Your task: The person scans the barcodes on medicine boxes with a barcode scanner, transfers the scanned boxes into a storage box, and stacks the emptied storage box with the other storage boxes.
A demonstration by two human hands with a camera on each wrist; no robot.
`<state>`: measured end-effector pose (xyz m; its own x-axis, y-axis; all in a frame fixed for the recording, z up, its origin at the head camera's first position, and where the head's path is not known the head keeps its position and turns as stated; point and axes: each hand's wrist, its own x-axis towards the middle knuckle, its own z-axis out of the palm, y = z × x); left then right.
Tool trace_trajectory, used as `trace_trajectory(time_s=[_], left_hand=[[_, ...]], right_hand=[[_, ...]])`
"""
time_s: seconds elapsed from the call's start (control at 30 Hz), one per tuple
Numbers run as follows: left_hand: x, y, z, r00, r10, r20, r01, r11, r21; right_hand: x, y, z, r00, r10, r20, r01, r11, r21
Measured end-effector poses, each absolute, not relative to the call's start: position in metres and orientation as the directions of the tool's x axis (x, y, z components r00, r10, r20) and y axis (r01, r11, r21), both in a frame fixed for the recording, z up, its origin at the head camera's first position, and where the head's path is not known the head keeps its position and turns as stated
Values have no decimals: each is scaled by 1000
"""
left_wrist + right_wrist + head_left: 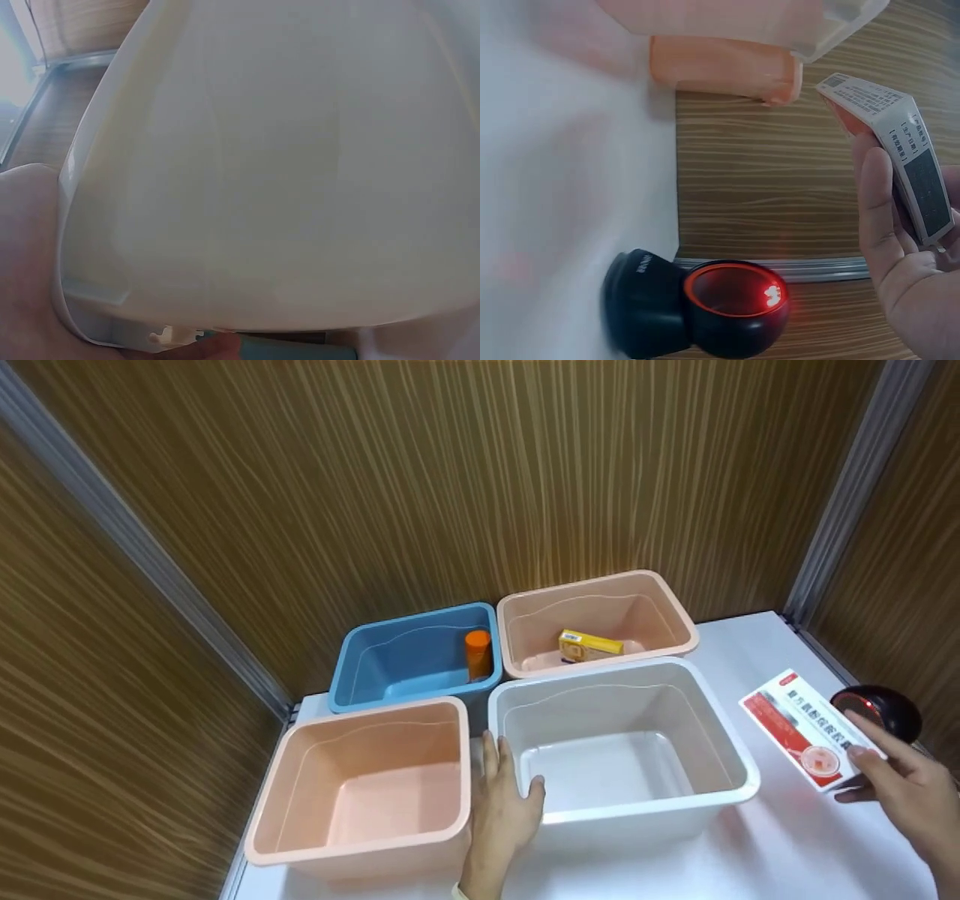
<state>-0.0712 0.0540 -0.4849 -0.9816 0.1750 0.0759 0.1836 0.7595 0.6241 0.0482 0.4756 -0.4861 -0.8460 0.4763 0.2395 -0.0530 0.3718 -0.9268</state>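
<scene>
On the right, my right hand (915, 791) pinches a white and red medicine box (810, 731) between thumb and fingers. The right wrist view shows the printed edge of that box (915, 172). Just beyond the box stands a black scanner with a round head (889, 709), its window lit red (735, 292). My left hand (502, 810) rests at the front left corner of the white bin (622, 814), fingers fairly straight along its side and thumb by the front rim. In the left wrist view the bin's pale wall (262, 165) fills most of the frame.
A peach bin (360, 851) stands at the front left. Behind are a blue bin (420, 622) with an orange cylinder (478, 652) and another peach bin (592, 585) holding a yellow box (591, 646). Wood-patterned panels (450, 472) enclose the white table (735, 645).
</scene>
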Motion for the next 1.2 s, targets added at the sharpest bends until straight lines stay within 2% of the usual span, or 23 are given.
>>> trace_trajectory(time_s=[0.1,0.4,0.47,0.63,0.67,0.7,0.83,0.93,1.07,1.2], left_hand=[[-69,52,-485,-983,168,76,179,767,616],[-67,51,-485,-984,160,75,171,762,625],[-68,51,-485,-984,163,77,175,761,624],[-68,52,-486,-977,182,111,210,745,633],[-69,52,-486,-976,184,116,216,743,634],[-69,52,-487,-975,185,122,220,741,634],[-70,52,-486,-976,182,120,217,750,624],[-70,53,-486,-977,181,116,213,751,625],[-70,53,-486,-978,177,109,205,753,625],[-70,53,-487,-980,172,100,197,758,622]], right_hand=[[50,475,-493,-844,490,218,-17,382,-924],[56,484,-515,-848,521,96,60,275,-960],[57,486,-520,-848,526,57,61,204,-977],[61,493,-536,-873,488,1,-45,-79,-996],[61,494,-539,-872,489,-20,-27,-89,-996],[62,495,-543,-871,490,-38,-10,-94,-996],[62,494,-551,-836,531,-139,188,39,-981],[60,493,-551,-830,537,-152,236,91,-968],[57,491,-540,-845,527,-92,140,51,-989],[47,487,-516,-857,513,40,4,84,-996]])
